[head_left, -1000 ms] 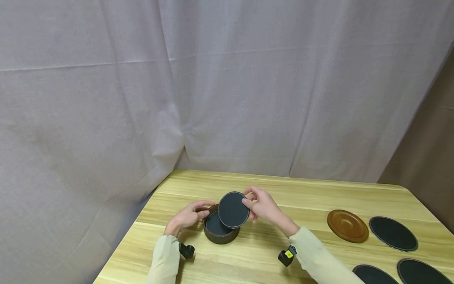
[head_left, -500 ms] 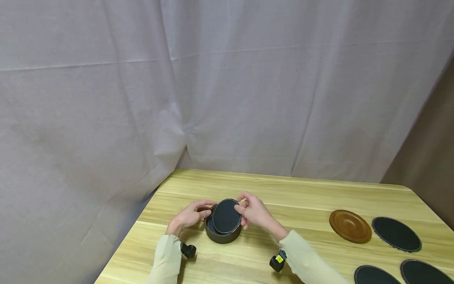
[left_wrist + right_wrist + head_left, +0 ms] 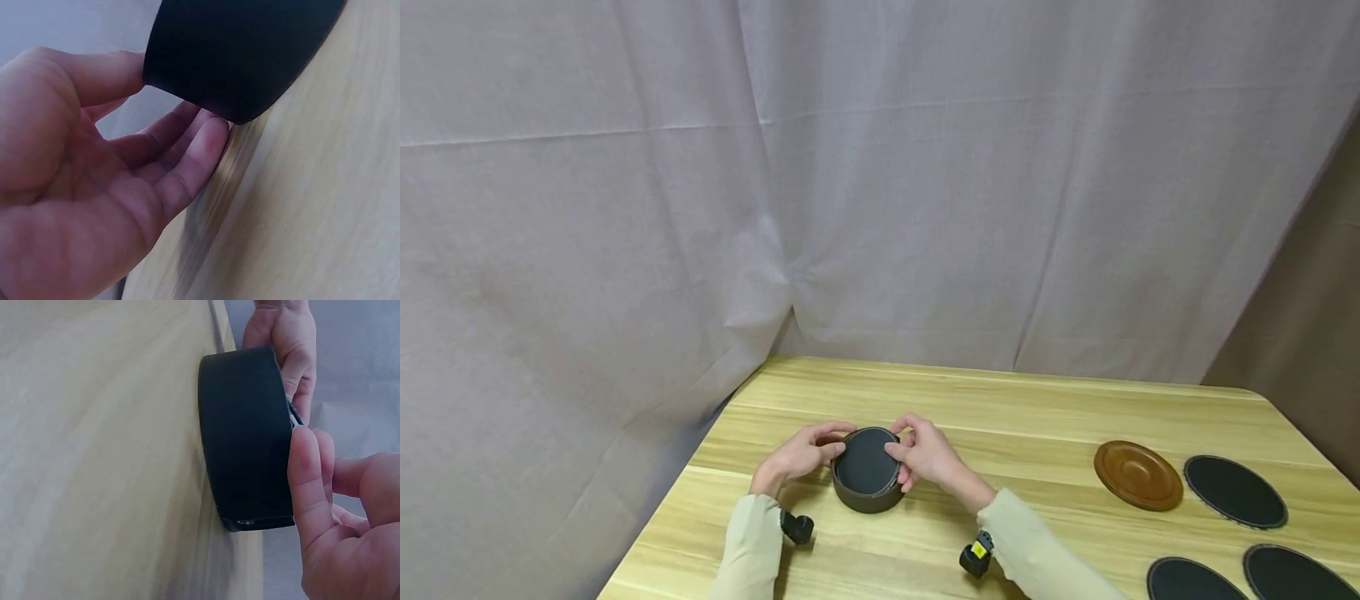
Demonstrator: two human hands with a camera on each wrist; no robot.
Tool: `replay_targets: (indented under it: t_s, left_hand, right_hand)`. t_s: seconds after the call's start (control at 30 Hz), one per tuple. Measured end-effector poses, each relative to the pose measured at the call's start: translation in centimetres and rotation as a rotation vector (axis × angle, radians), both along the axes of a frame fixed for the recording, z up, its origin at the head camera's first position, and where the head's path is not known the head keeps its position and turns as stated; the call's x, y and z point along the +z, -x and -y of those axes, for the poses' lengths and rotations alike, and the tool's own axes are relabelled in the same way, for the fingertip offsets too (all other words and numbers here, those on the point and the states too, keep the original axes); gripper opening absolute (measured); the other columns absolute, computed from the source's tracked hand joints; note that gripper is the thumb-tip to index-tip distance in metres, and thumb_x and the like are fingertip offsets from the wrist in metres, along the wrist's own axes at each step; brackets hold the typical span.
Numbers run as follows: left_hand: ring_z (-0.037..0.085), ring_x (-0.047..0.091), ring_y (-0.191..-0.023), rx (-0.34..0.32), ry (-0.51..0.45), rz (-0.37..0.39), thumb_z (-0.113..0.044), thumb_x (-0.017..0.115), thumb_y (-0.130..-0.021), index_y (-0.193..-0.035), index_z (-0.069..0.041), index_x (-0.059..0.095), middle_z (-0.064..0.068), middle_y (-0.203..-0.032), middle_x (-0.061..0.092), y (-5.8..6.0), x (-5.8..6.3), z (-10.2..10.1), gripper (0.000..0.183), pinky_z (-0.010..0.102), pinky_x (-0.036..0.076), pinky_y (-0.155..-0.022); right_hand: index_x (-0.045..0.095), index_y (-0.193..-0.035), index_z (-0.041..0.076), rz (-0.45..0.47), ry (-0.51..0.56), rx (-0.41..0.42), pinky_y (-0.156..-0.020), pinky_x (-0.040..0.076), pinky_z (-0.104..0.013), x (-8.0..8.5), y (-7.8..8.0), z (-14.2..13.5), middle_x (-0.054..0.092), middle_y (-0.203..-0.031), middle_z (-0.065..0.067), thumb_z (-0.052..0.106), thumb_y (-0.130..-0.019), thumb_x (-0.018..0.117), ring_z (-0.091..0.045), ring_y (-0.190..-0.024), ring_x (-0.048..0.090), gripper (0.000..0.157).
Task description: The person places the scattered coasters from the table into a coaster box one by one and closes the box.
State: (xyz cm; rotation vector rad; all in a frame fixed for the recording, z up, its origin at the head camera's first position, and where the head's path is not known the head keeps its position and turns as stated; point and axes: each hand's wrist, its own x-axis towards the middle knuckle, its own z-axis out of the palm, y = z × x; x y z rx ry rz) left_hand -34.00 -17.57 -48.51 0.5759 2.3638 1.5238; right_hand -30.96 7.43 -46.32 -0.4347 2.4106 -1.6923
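A round dark coaster holder (image 3: pixel 867 502) with a low side wall stands on the wooden table, between both hands. My left hand (image 3: pixel 797 456) holds its left side, thumb at the rim and fingers around the back; the left wrist view shows the thumb on the dark wall (image 3: pixel 231 56). A black round coaster (image 3: pixel 867 462) with a stitched edge lies almost level in the holder's mouth. At the right rim, my right hand (image 3: pixel 928 454) pinches the coaster's edge between thumb and fingers. Seen from the right wrist, these fingertips (image 3: pixel 306 456) are right at the holder's rim.
To the right on the table lies a brown round lid (image 3: pixel 1138 476) with a raised ring. Beside it is a larger black round mat (image 3: pixel 1235 492), with two more black mats (image 3: pixel 1191 581) at the front right edge of view. A grey curtain (image 3: pixel 895 183) hangs behind the table.
My right hand has moved left and down, bringing the tilted coaster from above the holder to nearly flat in its mouth. My left hand has stayed at the holder's left side.
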Motion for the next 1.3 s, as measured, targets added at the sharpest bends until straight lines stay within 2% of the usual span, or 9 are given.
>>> replay_targets:
  t_s: [0.27, 0.37, 0.5, 0.57, 0.7, 0.9, 1.03, 1.3]
  left_hand:
    - [0.023, 0.064, -0.108, 0.0, -0.023, 0.014, -0.011, 0.055, -0.099, -0.136, -0.014, 0.057, 0.021, -0.133, 0.06, -0.1, 0.3, 0.2, 0.037, 0.033, 0.056, -0.085]
    - [0.022, 0.064, -0.109, -0.004, -0.025, 0.016, -0.011, 0.055, -0.099, -0.136, -0.014, 0.058, 0.021, -0.133, 0.06, -0.1, 0.2, 0.1, 0.037, 0.032, 0.056, -0.086]
    - [0.024, 0.063, -0.111, -0.004, -0.022, 0.004, -0.013, 0.056, -0.099, -0.136, -0.013, 0.057, 0.021, -0.133, 0.06, 0.0, 0.1, 0.0, 0.037, 0.033, 0.056, -0.087]
    - [0.026, 0.062, -0.114, -0.001, -0.016, -0.003, -0.014, 0.056, -0.1, -0.137, -0.013, 0.057, 0.021, -0.134, 0.059, 0.0, 0.1, 0.0, 0.037, 0.034, 0.055, -0.089]
    - [0.029, 0.06, -0.12, -0.003, -0.008, -0.015, -0.014, 0.056, -0.1, -0.137, -0.014, 0.057, 0.02, -0.134, 0.059, 0.0, 0.0, 0.1, 0.037, 0.036, 0.053, -0.094]
    - [0.027, 0.06, -0.12, -0.015, 0.006, -0.017, -0.015, 0.055, -0.1, -0.138, -0.013, 0.055, 0.02, -0.135, 0.059, 0.0, 0.1, 0.0, 0.038, 0.033, 0.053, -0.093]
    - [0.025, 0.061, -0.117, -0.019, -0.006, -0.013, -0.014, 0.055, -0.1, -0.138, -0.011, 0.055, 0.021, -0.134, 0.059, -0.1, 0.2, 0.0, 0.038, 0.032, 0.054, -0.091]
    - [0.025, 0.062, -0.113, -0.014, -0.028, 0.008, -0.012, 0.055, -0.1, -0.138, -0.01, 0.055, 0.021, -0.132, 0.06, 0.0, -0.1, 0.0, 0.038, 0.032, 0.055, -0.088]
  right_hand:
    - [0.054, -0.113, 0.0, -0.009, -0.03, 0.012, -0.046, 0.056, -0.046, 0.3, 0.2, -0.1, 0.058, -0.069, -0.009, 0.008, -0.094, 0.064, -0.011, -0.041, 0.056, 0.023]
    - [0.058, -0.113, 0.003, -0.04, -0.096, 0.005, -0.041, 0.053, -0.038, 0.6, 0.2, -0.5, 0.059, -0.068, -0.007, 0.011, -0.093, 0.066, -0.011, -0.041, 0.054, 0.023]
    - [0.061, -0.12, 0.006, -0.087, -0.178, -0.035, -0.038, 0.042, -0.024, 0.9, 0.4, -1.2, 0.057, -0.068, -0.003, 0.015, -0.092, 0.067, -0.015, -0.043, 0.051, 0.029]
    - [0.061, -0.123, 0.007, -0.093, -0.186, -0.057, -0.038, 0.037, -0.022, 1.0, 0.4, -1.7, 0.055, -0.069, -0.002, 0.014, -0.092, 0.067, -0.017, -0.045, 0.05, 0.033]
    - [0.06, -0.124, 0.007, -0.089, -0.18, -0.084, -0.039, 0.035, -0.021, 1.2, 0.4, -2.7, 0.054, -0.071, -0.002, 0.013, -0.092, 0.066, -0.015, -0.045, 0.046, 0.032]
    - [0.059, -0.119, 0.002, -0.119, -0.194, -0.086, -0.039, 0.032, -0.02, 1.8, 0.0, -5.1, 0.053, -0.073, -0.003, 0.011, -0.093, 0.064, -0.012, -0.043, 0.043, 0.028]
    - [0.061, -0.116, 0.004, -0.132, -0.206, -0.108, -0.038, 0.031, -0.02, 2.3, -0.3, -7.2, 0.054, -0.074, -0.004, 0.011, -0.093, 0.065, -0.011, -0.042, 0.041, 0.024]
    - [0.061, -0.112, 0.006, -0.197, -0.284, -0.122, -0.044, 0.041, -0.024, 3.6, -0.7, -11.5, 0.056, -0.074, -0.004, 0.015, -0.093, 0.065, -0.02, -0.05, 0.052, 0.022]
